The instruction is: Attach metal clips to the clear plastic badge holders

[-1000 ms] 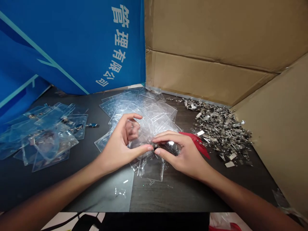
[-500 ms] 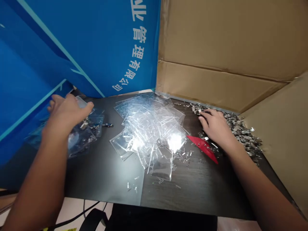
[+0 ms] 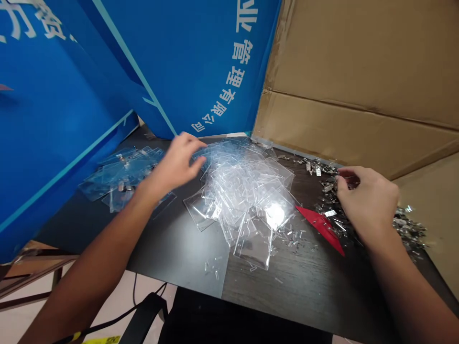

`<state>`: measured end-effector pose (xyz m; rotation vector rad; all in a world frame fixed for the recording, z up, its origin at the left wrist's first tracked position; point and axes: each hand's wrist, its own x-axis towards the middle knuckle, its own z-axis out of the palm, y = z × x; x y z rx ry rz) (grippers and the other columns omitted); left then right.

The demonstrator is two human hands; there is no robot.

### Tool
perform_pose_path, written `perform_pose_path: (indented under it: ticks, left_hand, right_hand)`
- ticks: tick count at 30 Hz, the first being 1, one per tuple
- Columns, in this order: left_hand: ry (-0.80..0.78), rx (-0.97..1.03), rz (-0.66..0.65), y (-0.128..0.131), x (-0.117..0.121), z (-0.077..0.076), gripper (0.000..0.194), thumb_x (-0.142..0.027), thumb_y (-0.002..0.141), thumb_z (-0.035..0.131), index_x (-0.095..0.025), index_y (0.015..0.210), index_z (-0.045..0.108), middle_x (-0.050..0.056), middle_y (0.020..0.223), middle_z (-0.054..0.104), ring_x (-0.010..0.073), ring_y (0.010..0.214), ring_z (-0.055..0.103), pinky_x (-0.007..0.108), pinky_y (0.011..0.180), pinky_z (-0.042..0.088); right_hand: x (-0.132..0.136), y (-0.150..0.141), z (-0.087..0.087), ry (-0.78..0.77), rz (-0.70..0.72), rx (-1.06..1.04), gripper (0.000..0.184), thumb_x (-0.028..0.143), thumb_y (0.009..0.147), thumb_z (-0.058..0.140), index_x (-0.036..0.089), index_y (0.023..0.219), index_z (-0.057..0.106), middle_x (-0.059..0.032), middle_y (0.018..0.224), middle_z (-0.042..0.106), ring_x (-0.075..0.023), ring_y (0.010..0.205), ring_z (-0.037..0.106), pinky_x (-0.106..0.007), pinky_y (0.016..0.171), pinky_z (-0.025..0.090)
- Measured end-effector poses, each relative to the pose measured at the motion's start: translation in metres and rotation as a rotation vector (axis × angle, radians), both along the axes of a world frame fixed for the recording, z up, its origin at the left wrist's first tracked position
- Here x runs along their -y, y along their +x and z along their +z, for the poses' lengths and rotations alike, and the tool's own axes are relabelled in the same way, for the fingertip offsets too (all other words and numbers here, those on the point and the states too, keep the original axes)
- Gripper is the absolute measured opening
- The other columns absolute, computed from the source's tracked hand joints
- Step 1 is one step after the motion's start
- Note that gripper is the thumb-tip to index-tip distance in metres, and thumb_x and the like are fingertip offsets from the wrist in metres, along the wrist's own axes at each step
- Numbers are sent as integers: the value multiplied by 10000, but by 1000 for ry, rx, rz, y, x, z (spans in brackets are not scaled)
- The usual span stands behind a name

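My left hand [image 3: 184, 160] is open, slightly blurred, thumb and fingers apart. It hovers at the left edge of a heap of clear plastic badge holders [image 3: 236, 186], with nothing visible in its grasp. On the right, my right hand [image 3: 369, 200] reaches into a heap of small metal clips [image 3: 410, 227]. Its thumb and forefinger are pinched together at the left part of that heap; what lies between the tips is too small to make out. Badge holders with metal clips on them [image 3: 124, 172] form another pile at the left, behind my left forearm.
A red triangular piece [image 3: 322, 229] lies between the holders and the clips. Small clear plastic bits [image 3: 292, 239] are scattered on the dark table [image 3: 258, 296]. A blue printed panel [image 3: 201, 62] and cardboard walls [image 3: 358, 62] close off the back and right.
My left hand has moved right, from the clipped pile to the heap of clear holders. My right hand has closed into a pinch among the clips. The camera view has turned somewhat left.
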<state>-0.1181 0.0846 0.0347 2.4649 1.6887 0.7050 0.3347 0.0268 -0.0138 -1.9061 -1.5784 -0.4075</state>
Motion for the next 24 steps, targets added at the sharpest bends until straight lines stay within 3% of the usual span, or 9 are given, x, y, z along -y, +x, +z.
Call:
perform_pose_path:
  ticks: [2,4,6,9,14,16,19,21,24]
  left_hand:
    - [-88,-44,-381,23,7,-13,468,-399,1081,567,-187,1492,640,168,1614,580,366,1522,494,578,1273,390]
    - [-167,-95,-548,38,12,-24,507,-308,1096,546,-204,1591,579,173,1702,530,372,1590,444,606,1304,335]
    - [-213,-119,-567,43,15,-32,483,-290,1106,554,-221,1582,601,163,1665,583,363,1556,493,584,1292,328]
    - [-215,-114,-528,43,14,-35,420,-330,1107,612,-218,1506,675,149,1435,711,324,1327,628,489,1180,403]
    - [-172,-131,-495,42,13,-33,402,-343,1075,697,-236,1460,740,120,1181,674,309,1145,607,436,1056,442]
    - [-175,-123,-508,42,15,-32,428,-422,1045,751,-247,1435,748,122,1205,659,316,1152,596,458,1067,457]
    - [-204,-44,-551,42,17,-32,440,-533,967,832,-222,1269,763,161,1412,631,368,1342,554,521,1157,457]
    - [-224,-13,-580,42,17,-32,379,-529,957,846,-209,1122,727,173,1537,601,382,1460,514,540,1216,432]
    - [-205,-68,-603,43,17,-32,344,-508,988,819,-201,1031,669,174,1539,650,370,1420,589,541,1207,441]
  right_hand:
    - [1,-4,3,27,1,-24,331,279,860,626,161,1063,860,-159,963,843,-309,842,740,-422,824,526]
    - [1,-7,5,41,1,-46,356,293,866,616,141,1064,870,-170,973,843,-296,820,735,-423,842,533]
    - [1,-8,6,53,8,-48,374,309,885,608,129,1074,876,-179,981,842,-293,816,725,-430,858,533]
    - [1,-8,6,78,37,-43,393,335,918,594,115,1078,878,-194,970,832,-298,837,706,-439,871,525]
    - [3,-12,8,95,48,-71,367,387,935,590,148,1011,858,-176,909,786,-287,821,669,-435,846,510]
    - [5,-15,9,96,43,-72,345,404,941,588,159,955,831,-165,880,762,-280,799,655,-428,820,499]
    - [7,-19,13,98,31,-70,330,424,962,577,171,885,774,-147,839,726,-266,765,636,-411,778,473]
    - [8,-21,15,89,40,-68,319,422,980,561,183,888,752,-136,836,718,-260,771,631,-398,765,462]
    - [9,-22,16,95,69,-59,326,401,994,536,175,924,760,-143,852,731,-262,789,639,-392,757,460]
